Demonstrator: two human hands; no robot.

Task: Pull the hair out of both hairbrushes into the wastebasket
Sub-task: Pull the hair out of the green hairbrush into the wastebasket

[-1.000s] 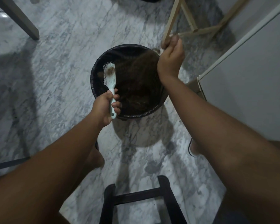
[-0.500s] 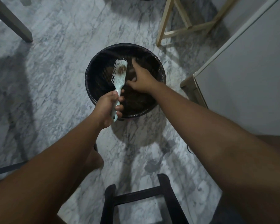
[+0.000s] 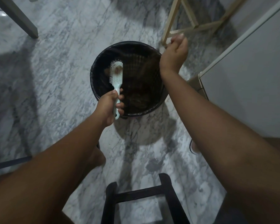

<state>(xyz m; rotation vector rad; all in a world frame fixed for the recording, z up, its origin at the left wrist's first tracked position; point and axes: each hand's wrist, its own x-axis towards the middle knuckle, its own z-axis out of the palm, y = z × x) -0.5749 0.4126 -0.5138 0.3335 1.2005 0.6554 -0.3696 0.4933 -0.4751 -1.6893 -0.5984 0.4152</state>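
Mid-frame, our left hand [image 3: 109, 105] grips a pale-green plastic hairbrush [image 3: 116, 75] over the round black-lined wastebasket [image 3: 97, 68]; our right hand [image 3: 174, 52] is clenched at upper right; no writing is readable.

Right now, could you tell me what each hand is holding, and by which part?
The left hand grips the hairbrush by its handle. The right hand is closed; whether it holds anything cannot be told.

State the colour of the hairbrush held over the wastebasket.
Pale mint-white hairbrush, with a brown clump in its bristles; head view.
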